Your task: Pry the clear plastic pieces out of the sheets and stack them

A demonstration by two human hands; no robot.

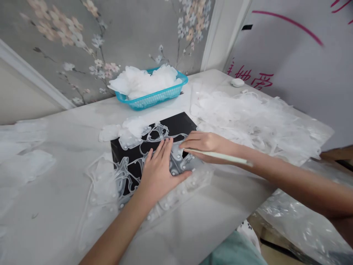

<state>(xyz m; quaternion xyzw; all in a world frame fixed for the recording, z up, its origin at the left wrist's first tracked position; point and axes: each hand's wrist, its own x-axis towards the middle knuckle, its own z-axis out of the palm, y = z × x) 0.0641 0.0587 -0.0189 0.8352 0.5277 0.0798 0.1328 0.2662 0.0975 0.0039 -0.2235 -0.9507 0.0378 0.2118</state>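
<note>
My left hand [158, 169] lies with its fingers stretched out and thumb apart, pressing on a translucent plastic sheet [176, 165] with curved cut-out shapes and small round dots. Beneath the sheet is a black board [178, 123]. My right hand [205, 144] is closed around a slim pale green tool [226, 157], whose handle end points back along my forearm. The tool's working tip is hidden by my fingers, at the sheet's right side. A small pile of frosted pieces [135, 129] sits at the board's far left edge.
At the back stands a blue basket [157, 98] heaped with white translucent pieces. A wide heap of plastic scraps [253, 121] covers the table's right side. More sheets [24, 162] lie at the left. A small white object [237, 82] rests near the whiteboard [298, 55].
</note>
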